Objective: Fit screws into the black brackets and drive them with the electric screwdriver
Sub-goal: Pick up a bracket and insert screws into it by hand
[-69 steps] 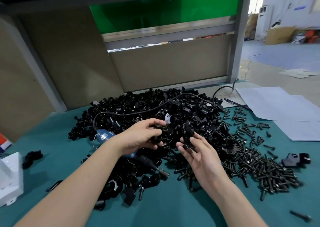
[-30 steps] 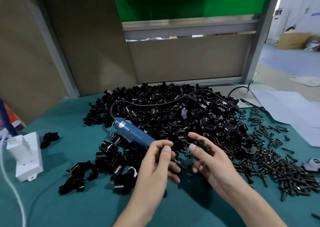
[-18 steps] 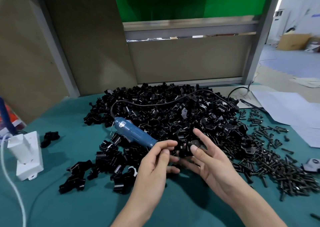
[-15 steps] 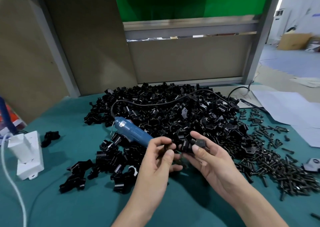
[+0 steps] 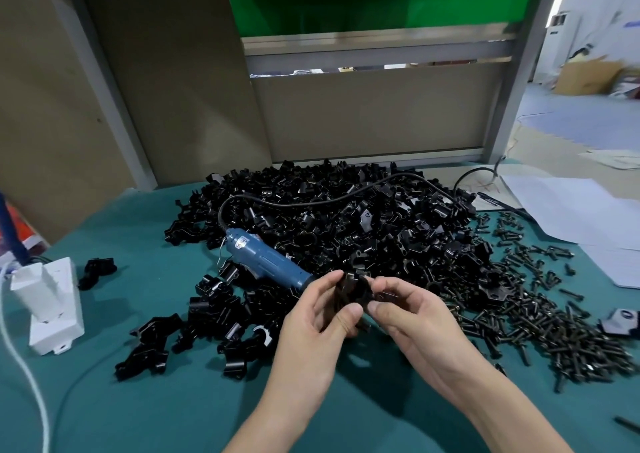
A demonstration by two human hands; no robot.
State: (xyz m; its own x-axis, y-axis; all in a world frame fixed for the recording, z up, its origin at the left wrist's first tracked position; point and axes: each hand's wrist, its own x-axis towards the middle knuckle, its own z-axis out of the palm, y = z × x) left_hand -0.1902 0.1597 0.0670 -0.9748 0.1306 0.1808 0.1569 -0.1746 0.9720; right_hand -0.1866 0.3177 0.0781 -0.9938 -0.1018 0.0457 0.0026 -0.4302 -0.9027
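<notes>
I see the left hand (image 5: 320, 319) and right hand (image 5: 410, 310) both pinching one glossy black bracket (image 5: 353, 288) above the matte teal bench (image 5: 138, 404); the blue ribbed electric screwdriver (image 5: 268, 265) lies against the angular bracket heap (image 5: 346, 220); dull dark screws (image 5: 554, 317) are scattered to the right; beige partition boards (image 5: 374, 113) stand behind.

Both forearms angle in from below. The left hand (image 5: 320, 317) and right hand (image 5: 414, 314) meet fingertip to fingertip, both pinching one black bracket (image 5: 353, 288) between thumbs and curled fingers.
</notes>
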